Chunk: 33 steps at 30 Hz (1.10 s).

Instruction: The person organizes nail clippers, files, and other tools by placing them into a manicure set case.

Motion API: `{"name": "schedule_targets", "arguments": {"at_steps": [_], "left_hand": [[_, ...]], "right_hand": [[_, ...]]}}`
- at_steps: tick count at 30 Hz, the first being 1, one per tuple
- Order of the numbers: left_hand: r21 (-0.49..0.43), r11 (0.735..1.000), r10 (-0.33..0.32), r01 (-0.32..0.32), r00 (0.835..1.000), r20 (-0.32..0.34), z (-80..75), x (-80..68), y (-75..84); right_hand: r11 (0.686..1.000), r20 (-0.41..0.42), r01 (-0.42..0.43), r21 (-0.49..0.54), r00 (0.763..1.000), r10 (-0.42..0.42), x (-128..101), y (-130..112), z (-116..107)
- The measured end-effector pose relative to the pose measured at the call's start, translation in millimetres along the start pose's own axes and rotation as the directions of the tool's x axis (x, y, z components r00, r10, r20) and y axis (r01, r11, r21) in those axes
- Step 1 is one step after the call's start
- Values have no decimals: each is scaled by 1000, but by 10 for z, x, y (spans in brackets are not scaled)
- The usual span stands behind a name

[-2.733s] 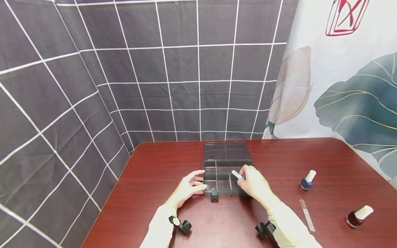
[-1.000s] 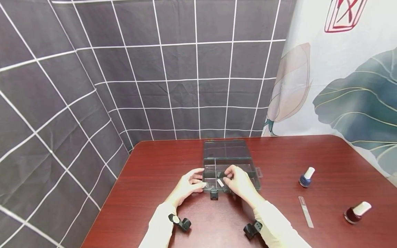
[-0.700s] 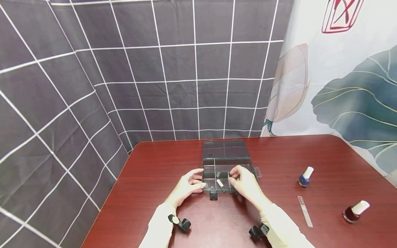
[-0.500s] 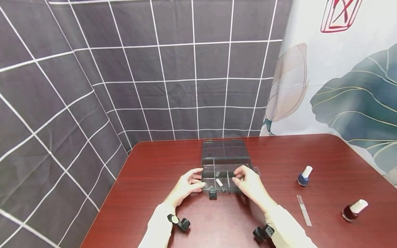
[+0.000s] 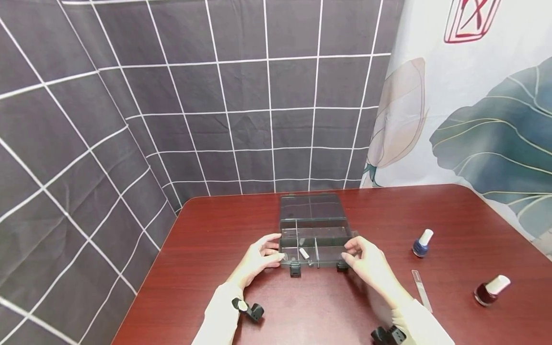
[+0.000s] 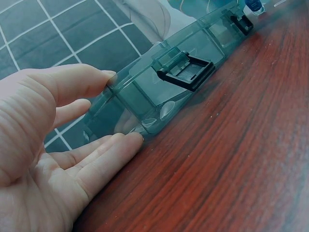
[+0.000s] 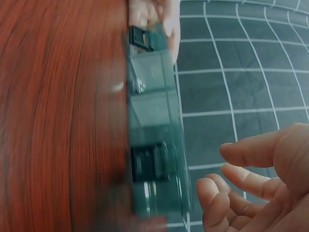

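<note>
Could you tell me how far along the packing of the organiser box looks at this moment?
Done: one small white item lies in a front compartment of the open organiser box. In hand: the left hand touches the box's left front corner, and the right hand is at its right front corner. Left: blue polish bottle, red polish bottle and nail file lie outside on the table.

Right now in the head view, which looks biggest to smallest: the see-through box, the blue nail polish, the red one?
1. Clear compartment box, by far.
2. Dark red nail polish bottle and blue nail polish bottle: about alike; red lies nearer the camera, so unsure.

Cream sleeves [image 5: 220, 316] — blk wrist cams [image 5: 249, 309].
</note>
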<state>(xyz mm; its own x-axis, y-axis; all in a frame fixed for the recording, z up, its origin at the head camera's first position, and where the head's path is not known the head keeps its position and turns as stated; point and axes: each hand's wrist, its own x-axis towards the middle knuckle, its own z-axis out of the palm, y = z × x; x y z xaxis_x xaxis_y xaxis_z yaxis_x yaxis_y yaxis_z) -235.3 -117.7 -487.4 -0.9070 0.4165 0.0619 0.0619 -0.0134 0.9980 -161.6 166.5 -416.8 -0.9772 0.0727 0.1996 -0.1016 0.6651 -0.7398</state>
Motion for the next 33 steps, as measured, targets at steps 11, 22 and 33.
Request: {"name": "schedule_targets", "arguments": {"at_steps": [11,22,33], "left_hand": [[6,1000,-3,3,1000,-1,18,-22,7],[8,1000,-10,10,1000,-6,9,-11,11],[-7,1000,-11,11,1000,-7,3,-11,-7]], "right_hand": [[998,-38,-53,-23,998,53,-170,170,-268],[992,-97,-96,-76,991,89,-279,480,-544],[956,-114,-189,-225,979,167,-435,849,-807]]}}
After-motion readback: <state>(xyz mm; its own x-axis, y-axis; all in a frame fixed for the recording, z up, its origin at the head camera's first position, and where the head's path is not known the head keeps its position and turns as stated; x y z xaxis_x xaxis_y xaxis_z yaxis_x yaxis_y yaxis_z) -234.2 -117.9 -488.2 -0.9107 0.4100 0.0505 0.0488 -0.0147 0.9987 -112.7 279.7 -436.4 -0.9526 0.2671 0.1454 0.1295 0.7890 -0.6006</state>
